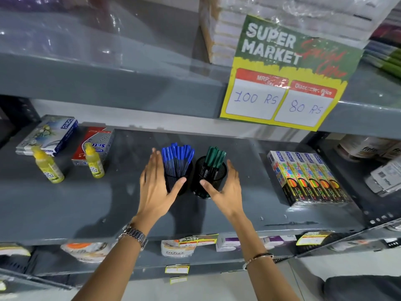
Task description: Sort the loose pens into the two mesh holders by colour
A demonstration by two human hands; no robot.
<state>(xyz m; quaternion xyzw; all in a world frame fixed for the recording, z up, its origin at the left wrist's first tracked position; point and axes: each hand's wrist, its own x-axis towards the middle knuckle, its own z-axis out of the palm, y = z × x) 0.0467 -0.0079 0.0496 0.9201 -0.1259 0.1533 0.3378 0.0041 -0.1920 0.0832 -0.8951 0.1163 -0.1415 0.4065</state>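
Two black mesh holders stand side by side in the middle of the grey shelf [86,203]. The left holder [181,178] is full of blue pens [178,156]. The right holder [210,170] carries green pens [214,157]. My left hand [155,187] is spread open against the left holder's outer side, thumb across its front. My right hand [227,192] is spread open at the right holder's outer side, thumb touching its front. Neither hand is closed around a holder. No loose pens show on the shelf.
Two yellow glue bottles [46,166] [94,161] stand at the left in front of a blue box [47,135] and a red box [95,142]. Packs of neon pencils [308,177] lie at the right. An upper shelf with a price sign [284,79] overhangs.
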